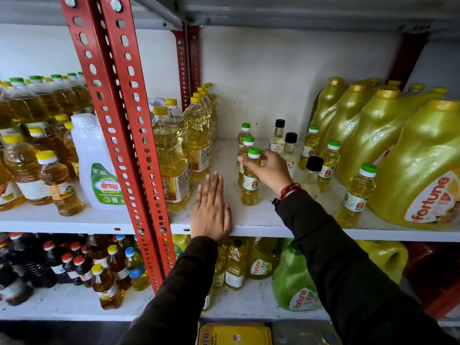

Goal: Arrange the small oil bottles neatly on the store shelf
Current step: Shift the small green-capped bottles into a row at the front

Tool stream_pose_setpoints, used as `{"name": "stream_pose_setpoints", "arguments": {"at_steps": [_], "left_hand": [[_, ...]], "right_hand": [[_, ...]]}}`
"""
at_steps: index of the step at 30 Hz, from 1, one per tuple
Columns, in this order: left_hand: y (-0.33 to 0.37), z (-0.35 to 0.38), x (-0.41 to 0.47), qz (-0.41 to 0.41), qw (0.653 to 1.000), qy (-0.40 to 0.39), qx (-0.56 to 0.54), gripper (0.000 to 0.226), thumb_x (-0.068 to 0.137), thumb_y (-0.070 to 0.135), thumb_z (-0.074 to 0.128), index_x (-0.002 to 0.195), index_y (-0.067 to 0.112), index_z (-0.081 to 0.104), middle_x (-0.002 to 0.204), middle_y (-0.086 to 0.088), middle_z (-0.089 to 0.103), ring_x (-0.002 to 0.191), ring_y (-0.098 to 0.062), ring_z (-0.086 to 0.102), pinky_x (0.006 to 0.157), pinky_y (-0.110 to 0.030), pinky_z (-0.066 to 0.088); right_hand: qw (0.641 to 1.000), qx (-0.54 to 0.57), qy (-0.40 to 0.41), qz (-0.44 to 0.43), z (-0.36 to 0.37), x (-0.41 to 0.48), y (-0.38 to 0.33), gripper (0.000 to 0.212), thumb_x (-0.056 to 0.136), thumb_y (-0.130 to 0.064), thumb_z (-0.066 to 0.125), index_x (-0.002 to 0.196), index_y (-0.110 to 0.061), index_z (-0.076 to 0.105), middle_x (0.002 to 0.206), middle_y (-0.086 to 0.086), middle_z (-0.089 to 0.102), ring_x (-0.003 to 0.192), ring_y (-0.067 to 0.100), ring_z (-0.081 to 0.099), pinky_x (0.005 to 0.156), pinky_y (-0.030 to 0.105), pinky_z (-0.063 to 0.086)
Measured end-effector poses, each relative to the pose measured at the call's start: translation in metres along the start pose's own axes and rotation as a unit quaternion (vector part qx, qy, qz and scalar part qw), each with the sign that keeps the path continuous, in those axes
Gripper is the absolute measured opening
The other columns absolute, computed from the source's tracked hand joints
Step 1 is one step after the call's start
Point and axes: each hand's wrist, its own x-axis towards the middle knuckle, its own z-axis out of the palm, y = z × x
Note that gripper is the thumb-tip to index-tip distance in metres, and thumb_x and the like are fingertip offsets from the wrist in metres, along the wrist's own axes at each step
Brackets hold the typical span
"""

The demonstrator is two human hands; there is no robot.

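My right hand (270, 170) pinches the neck of the front green-capped oil bottle (251, 180), upright, cap at twelve o'clock, heading a three-bottle file at mid-shelf (261, 221). My left hand (211, 210) lies flat, fingers released, at its eight o'clock. Mid-alignment, I judge; next, fetch the stray bottle (354, 195) at three o'clock.

Right hand (270, 170) grips green-capped bottle (251, 179); left hand (211, 210) flat on shelf (261, 220).
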Motion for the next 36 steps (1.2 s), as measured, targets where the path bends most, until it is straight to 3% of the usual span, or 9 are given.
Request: {"name": "stream_pose_setpoints", "arguments": {"at_steps": [3, 7, 12, 21, 36], "left_hand": [[0.000, 0.000, 0.000, 0.000, 1.000, -0.002, 0.000, 0.069, 0.100, 0.031, 0.028, 0.162, 0.001, 0.021, 0.171, -0.015, 0.015, 0.160, -0.027, 0.008, 0.130, -0.037, -0.005], [0.000, 0.000, 0.000, -0.001, 1.000, 0.000, -0.002, 0.070, 0.100, 0.031, 0.029, 0.162, 0.000, 0.022, 0.171, -0.016, 0.017, 0.160, -0.028, 0.009, 0.130, -0.037, -0.006], [0.001, 0.000, 0.000, -0.003, 1.000, 0.004, -0.003, 0.070, 0.099, 0.031, 0.030, 0.162, 0.000, 0.022, 0.171, -0.016, 0.017, 0.160, -0.028, 0.010, 0.129, -0.036, -0.008], [0.001, 0.000, 0.000, -0.004, 1.000, -0.001, -0.002, 0.070, 0.100, 0.032, 0.029, 0.162, 0.000, 0.022, 0.171, -0.015, 0.016, 0.160, -0.028, 0.009, 0.130, -0.036, -0.007], [0.000, 0.001, 0.000, -0.010, 1.000, -0.003, 0.003, 0.071, 0.099, 0.031, 0.027, 0.162, 0.000, 0.021, 0.171, -0.017, 0.015, 0.160, -0.027, 0.007, 0.130, -0.037, -0.007]], "right_hand": [[0.999, 0.038, -0.028, 0.006, -0.003, -0.002, 0.000, 0.030, 0.086, -0.031, 0.075, 0.111, -0.014, 0.071, 0.108, 0.002, 0.072, 0.098, 0.015, 0.065, 0.086, 0.025, 0.046], [0.998, 0.056, -0.014, 0.012, -0.003, 0.002, 0.004, 0.025, 0.083, -0.020, 0.078, 0.106, -0.012, 0.075, 0.106, 0.008, 0.077, 0.100, 0.021, 0.072, 0.098, 0.039, 0.056], [0.998, 0.067, 0.014, -0.005, -0.004, -0.005, 0.004, 0.028, 0.082, -0.023, 0.080, 0.106, -0.009, 0.077, 0.100, 0.010, 0.078, 0.098, 0.023, 0.074, 0.093, 0.037, 0.058], [0.997, 0.069, 0.026, 0.003, -0.004, -0.025, 0.004, 0.025, 0.077, -0.032, 0.082, 0.098, -0.019, 0.079, 0.091, 0.002, 0.079, 0.091, 0.020, 0.075, 0.089, 0.048, 0.061], [0.998, 0.038, 0.040, -0.024, -0.011, -0.063, -0.006, 0.030, 0.078, -0.037, 0.081, 0.103, -0.019, 0.079, 0.090, -0.001, 0.078, 0.090, 0.015, 0.073, 0.089, 0.043, 0.061]]}}
